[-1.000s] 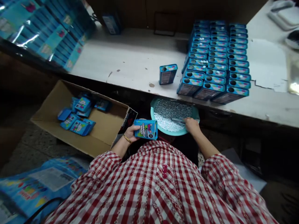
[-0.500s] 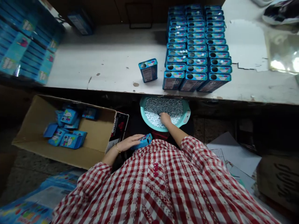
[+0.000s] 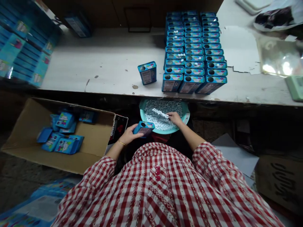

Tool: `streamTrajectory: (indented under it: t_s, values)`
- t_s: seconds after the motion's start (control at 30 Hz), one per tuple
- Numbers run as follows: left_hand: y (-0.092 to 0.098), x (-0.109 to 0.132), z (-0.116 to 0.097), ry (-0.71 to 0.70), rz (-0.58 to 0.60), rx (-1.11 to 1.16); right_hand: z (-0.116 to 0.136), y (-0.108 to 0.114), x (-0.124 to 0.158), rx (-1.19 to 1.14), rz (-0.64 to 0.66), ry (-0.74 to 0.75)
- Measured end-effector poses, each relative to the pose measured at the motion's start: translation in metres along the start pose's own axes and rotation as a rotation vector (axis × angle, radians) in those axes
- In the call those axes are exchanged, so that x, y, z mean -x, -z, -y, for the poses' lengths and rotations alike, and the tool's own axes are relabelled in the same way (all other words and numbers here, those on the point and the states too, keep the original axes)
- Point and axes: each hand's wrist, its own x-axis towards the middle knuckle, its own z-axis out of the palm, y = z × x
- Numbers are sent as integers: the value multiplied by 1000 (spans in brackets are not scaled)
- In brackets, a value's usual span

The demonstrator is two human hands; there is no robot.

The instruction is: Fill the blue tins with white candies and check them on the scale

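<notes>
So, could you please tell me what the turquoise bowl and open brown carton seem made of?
The turquoise bowl is probably smooth plastic, judging by its even colour and rounded rim. The open brown carton looks like matt cardboard, given its plain brown faces and thin cut edges.

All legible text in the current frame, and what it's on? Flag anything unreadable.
"CARAMELO MACIZO": tops of the front-row upright blue rectangular boxes.
"eisha", sideways, first letter unclear: black-printed side of the open brown cardboard carton.
Too small: print on the blue rectangular box in the left hand.
Too blurred: blue packets inside that carton; blue plastic bag, lower left.
Dark script, unreadable: brown panel, lower right.
</notes>
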Motion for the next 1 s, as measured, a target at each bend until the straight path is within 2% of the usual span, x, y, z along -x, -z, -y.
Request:
streamTrajectory:
  t_s: [0.1, 0.2, 0.37, 0.57, 0.77, 0.87, 0.93, 1.0]
  values:
    - [-9, -27, -7, -132, -104, -65, 1, 37, 16, -51, -31, 41]
    - [-23, -56, -13, -215, -159, -79, 14, 73, 31, -49, -45, 132]
    - [-41, -83, -19, -300, -198, -137, 53, 109, 54, 280, 36, 213]
    - [-50, -87, -14, -309, -218, -222, 108, 117, 71, 804, 74, 216]
    - [-53, -91, -12, -308, -199, -246, 150, 110, 80, 935, 80, 271]
    - [-52, -92, -10, -300, -223, -240, 149, 116, 85, 951, 76, 263]
    - [-49, -91, -7, -282, -275, -217, 133, 121, 84, 951, 66, 237]
    - [-44, -89, -1, -267, -363, -177, 106, 123, 76, 931, 47, 181]
